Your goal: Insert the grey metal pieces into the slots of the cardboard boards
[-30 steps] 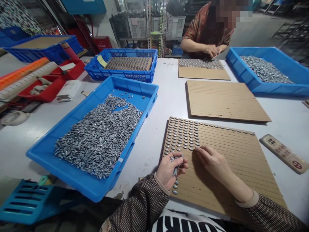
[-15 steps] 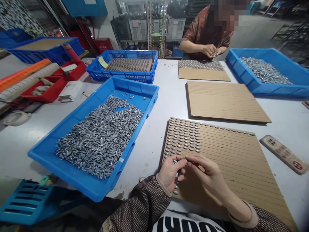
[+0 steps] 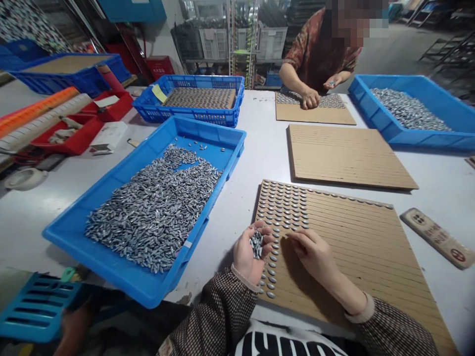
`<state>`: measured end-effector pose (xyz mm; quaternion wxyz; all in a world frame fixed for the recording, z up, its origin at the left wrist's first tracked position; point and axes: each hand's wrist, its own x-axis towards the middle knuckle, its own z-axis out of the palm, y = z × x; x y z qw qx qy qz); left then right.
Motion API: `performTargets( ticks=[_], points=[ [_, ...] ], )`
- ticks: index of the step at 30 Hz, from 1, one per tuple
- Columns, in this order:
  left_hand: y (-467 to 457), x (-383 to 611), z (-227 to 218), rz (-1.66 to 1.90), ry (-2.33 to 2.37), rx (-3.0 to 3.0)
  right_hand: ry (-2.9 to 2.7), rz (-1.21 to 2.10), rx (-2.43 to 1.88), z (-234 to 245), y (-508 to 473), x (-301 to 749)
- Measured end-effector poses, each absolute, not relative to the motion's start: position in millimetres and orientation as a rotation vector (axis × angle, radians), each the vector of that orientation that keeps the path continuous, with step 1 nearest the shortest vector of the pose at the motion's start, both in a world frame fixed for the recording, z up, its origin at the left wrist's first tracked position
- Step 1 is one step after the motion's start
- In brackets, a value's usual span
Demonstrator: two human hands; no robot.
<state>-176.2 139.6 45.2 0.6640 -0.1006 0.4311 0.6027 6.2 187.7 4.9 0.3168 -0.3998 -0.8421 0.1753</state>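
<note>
My left hand (image 3: 249, 254) is cupped, palm up, around a small heap of grey spindle-shaped metal pieces (image 3: 256, 244). It hovers over the left edge of a brown grooved board (image 3: 356, 252). My right hand (image 3: 315, 254) is closed in a pinch low over the board, just right of the filled columns; a small grey metal piece shows at its fingertips, partly hidden. Similar pieces (image 3: 284, 202) lie in rows on the board's left part, and a single line of them runs along its far edge. A blue tray (image 3: 200, 230) at left holds a large pile of the same pieces.
A second grooved board (image 3: 349, 155) lies beyond mine. Across the table a co-worker (image 3: 315, 59) handles pieces over another board (image 3: 315, 114), beside a blue tray (image 3: 411, 136). A blue basket (image 3: 185, 116), red bins (image 3: 70, 141) and a beige printed block (image 3: 436, 237) stand around.
My hands were together at the fingertips; now they are apart. The left has turned palm up and moved left, the right has lowered to the board. The co-worker's hand has reached down to their board.
</note>
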Motion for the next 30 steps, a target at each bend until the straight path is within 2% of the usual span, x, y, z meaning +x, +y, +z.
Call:
performTargets(
  ticks=[7, 14, 18, 21, 26, 30],
  points=[
    [137, -174, 47, 1.327, 0.996, -0.157, -2.437, 0.215, -1.036, -8, 190, 0],
    [139, -177, 52, 1.293, 0.930, -0.262, -2.534, 0.150, -1.023, -4, 192, 6],
    [137, -174, 50, 1.283, 0.932, -0.130, -2.541, 0.169, -1.029, -3, 191, 4],
    [135, -170, 47, 1.238, 0.920, -0.046, -2.439, 0.322, -1.067, 6, 192, 4],
    [132, -166, 43, 1.206, 0.874, 0.115, -2.101, 0.817, -1.115, 39, 190, 1],
    [131, -164, 39, 1.242, 0.897, 0.144, -2.047, 1.019, -1.100, 60, 183, -7]
  ],
)
